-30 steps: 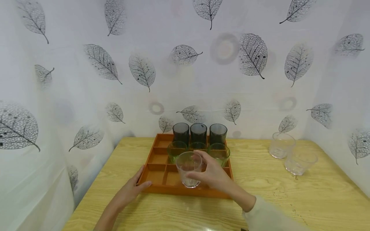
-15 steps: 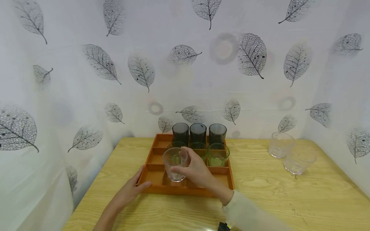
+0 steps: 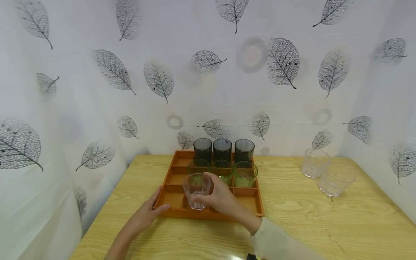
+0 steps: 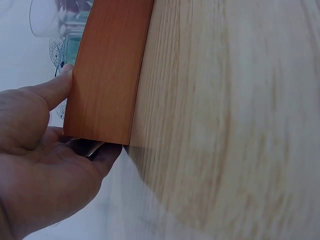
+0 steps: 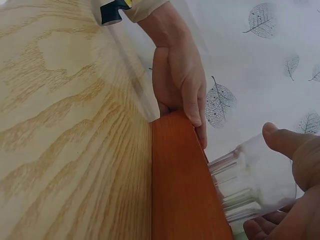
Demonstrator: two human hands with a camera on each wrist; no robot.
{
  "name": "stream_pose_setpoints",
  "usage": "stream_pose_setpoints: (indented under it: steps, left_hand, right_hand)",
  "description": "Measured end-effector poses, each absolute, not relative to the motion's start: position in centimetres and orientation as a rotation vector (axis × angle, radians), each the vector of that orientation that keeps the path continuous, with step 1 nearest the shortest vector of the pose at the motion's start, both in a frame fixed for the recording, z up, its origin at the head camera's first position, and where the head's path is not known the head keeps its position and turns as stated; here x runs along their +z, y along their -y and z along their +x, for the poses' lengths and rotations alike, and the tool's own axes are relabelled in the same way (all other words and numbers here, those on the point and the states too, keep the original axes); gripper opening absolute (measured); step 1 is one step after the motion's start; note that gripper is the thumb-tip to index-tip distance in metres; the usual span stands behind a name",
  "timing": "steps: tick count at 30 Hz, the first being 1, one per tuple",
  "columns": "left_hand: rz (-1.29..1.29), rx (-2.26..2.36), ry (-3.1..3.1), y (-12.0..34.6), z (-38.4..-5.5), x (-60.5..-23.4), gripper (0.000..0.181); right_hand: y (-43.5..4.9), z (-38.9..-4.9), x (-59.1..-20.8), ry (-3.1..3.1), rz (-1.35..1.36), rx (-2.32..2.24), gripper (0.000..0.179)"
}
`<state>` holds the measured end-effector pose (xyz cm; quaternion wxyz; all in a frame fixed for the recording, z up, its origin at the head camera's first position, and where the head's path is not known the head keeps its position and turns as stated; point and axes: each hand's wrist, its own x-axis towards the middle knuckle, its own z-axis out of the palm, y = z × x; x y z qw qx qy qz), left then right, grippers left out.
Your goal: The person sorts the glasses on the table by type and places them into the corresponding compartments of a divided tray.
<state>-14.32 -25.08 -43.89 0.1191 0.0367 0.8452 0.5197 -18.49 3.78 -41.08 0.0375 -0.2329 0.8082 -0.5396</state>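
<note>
In the head view, a brown wooden divided tray (image 3: 175,213) lies on the table. My left hand (image 3: 143,215) grips its front left corner, thumb on the top edge and fingers round the side, as the left wrist view shows on the tray wall (image 4: 102,75). A clear drinking glass (image 3: 196,200) stands upright at the second front compartment from the left. My right hand (image 3: 224,198) holds it near the rim between thumb and fingers. In the right wrist view, the glass's base (image 5: 235,190) sits right at the tray's edge, its lower end partly hidden.
Three dark glasses (image 3: 244,150) fill part of the tray's back row, with three green glasses (image 3: 245,177) in front of them. Two more clear glasses (image 3: 336,182) stand on the table (image 3: 292,202) at the right. A leaf-print curtain (image 3: 227,97) closes off the back and sides.
My right hand has carried the clear glass leftward over the tray's front row, then lowered it toward the second compartment. The left hand stays on the corner.
</note>
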Motion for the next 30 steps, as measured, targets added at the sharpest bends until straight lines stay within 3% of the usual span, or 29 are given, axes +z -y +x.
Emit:
stream_pose_setpoints:
  steps: [11,30]
  left_hand:
    - [0.071,1.509,-2.451,25.0,-14.4,-43.7,0.089]
    - [0.086,1.513,-2.441,24.9,-14.3,-43.6,0.088]
  right_hand:
    - [-5.6,-17.7,-40.8,-2.557,-0.718,-1.662,0.080]
    - [-15.8,-16.7,-41.5,-2.589,-0.636,-1.797,0.051]
